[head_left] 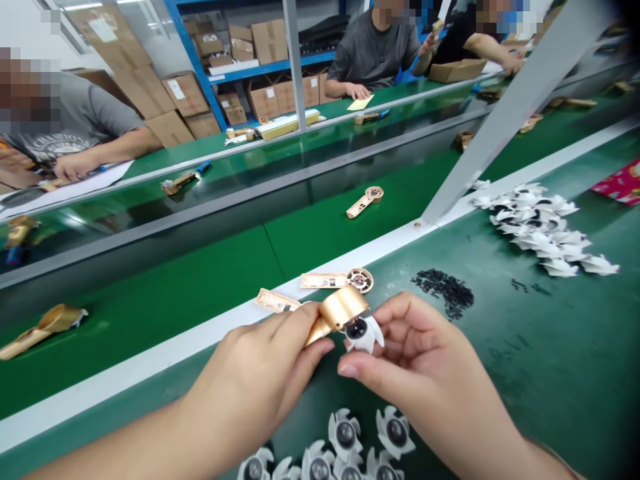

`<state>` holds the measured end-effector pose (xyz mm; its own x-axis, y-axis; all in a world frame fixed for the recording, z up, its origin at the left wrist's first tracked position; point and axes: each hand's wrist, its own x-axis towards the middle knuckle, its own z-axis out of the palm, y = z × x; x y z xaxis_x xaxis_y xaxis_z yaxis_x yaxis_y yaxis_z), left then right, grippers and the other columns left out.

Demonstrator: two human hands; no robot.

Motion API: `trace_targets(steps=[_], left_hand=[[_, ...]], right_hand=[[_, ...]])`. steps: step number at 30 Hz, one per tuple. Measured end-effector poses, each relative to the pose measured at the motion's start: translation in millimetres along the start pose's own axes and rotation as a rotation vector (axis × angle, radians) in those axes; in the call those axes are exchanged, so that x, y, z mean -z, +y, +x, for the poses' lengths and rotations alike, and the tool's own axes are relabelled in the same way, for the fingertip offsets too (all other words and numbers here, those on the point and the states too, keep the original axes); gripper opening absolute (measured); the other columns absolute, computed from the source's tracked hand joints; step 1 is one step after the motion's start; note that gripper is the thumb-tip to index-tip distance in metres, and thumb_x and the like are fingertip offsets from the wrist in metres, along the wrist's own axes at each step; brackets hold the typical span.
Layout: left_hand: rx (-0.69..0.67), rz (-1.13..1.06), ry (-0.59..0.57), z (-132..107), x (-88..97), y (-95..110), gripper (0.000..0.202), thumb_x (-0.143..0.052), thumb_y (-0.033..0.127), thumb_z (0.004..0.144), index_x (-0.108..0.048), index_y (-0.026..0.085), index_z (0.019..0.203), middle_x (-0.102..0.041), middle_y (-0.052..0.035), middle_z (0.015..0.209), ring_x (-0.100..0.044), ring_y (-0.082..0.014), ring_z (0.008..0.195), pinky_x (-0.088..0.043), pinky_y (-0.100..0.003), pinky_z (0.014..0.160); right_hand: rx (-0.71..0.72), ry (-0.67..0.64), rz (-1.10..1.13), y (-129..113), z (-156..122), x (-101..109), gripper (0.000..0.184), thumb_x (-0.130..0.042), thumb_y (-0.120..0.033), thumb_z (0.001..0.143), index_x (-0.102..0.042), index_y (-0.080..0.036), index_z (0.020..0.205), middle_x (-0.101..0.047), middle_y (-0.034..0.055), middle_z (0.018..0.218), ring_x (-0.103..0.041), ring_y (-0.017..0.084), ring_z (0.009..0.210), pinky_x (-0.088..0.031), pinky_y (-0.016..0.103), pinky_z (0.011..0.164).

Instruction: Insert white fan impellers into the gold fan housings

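Holding gold housing (340, 308), left hand (255, 367) meets right hand's (420, 360) white rotor (364, 333) (cartons (185, 93) shelved).

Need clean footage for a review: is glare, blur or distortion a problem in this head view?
Head view: bright, even light; a hot highlight on the gold metal housing; room reflections in the glossy dark strip; wide-angle bending of the belt edges; darkened right corners; the left hand and right hand look fairly sharp.

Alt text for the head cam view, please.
Two hands work over a green workbench: the left hand holds a gold-coloured part against a white finned piece with a dark centre, held by the right hand. A heap of small black parts and more white finned pieces lie nearby; co-workers sit beyond a conveyor belt.
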<state>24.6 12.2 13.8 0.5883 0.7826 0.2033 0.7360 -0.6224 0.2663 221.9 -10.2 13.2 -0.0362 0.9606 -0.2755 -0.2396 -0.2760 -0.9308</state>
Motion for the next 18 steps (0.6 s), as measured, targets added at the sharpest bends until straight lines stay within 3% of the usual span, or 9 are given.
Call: trace_targets(steps=[5, 10, 15, 18], left_hand=[[-0.166, 0.227, 0.149, -3, -3.1, -1, 0.026, -0.052, 0.025, 0.099, -0.051, 0.015, 0.123, -0.073, -0.0032, 0.083, -0.068, -0.0196, 0.055, -0.054, -0.032, 0.046], [-0.279, 0.312, 0.160, -10, -4.2, -9, 0.039, -0.054, 0.018, 0.096, -0.048, 0.005, 0.132, -0.074, -0.0108, 0.092, -0.070, -0.0213, 0.063, -0.056, -0.033, 0.049], [-0.336, 0.414, 0.136, -14, -4.4, -10, 0.042, -0.050, 0.011, 0.093, -0.046, 0.000, 0.133, -0.068, -0.0076, 0.079, -0.065, -0.0211, 0.056, -0.051, -0.034, 0.044], [-0.353, 0.418, 0.117, -14, -7.1, -8, 0.038, -0.047, 0.011, 0.093, -0.049, 0.000, 0.129, -0.063, -0.0038, 0.072, -0.061, -0.0189, 0.050, -0.048, -0.034, 0.041]], right_hand=[[-0.007, 0.000, -0.039, 1, -1, 2, 0.036, -0.086, -0.022, 0.061, -0.052, -0.021, 0.071, -0.064, -0.0062, 0.055, -0.058, 0.007, 0.049, -0.047, 0.016, 0.047], [-0.021, -0.020, -0.076, 6, -2, 4, 0.045, -0.089, -0.023, 0.060, -0.047, -0.023, 0.075, -0.060, -0.0086, 0.054, -0.054, 0.007, 0.049, -0.042, 0.017, 0.047], [-0.141, -0.067, -0.020, 5, 1, 5, 0.051, -0.091, -0.027, 0.059, -0.043, -0.023, 0.076, -0.063, -0.0073, 0.057, -0.058, 0.007, 0.052, -0.042, 0.016, 0.049], [-0.272, -0.184, 0.133, 7, 5, 9, 0.061, -0.093, -0.031, 0.056, -0.038, -0.024, 0.081, -0.064, -0.0098, 0.055, -0.061, 0.007, 0.048, -0.047, 0.016, 0.050]])
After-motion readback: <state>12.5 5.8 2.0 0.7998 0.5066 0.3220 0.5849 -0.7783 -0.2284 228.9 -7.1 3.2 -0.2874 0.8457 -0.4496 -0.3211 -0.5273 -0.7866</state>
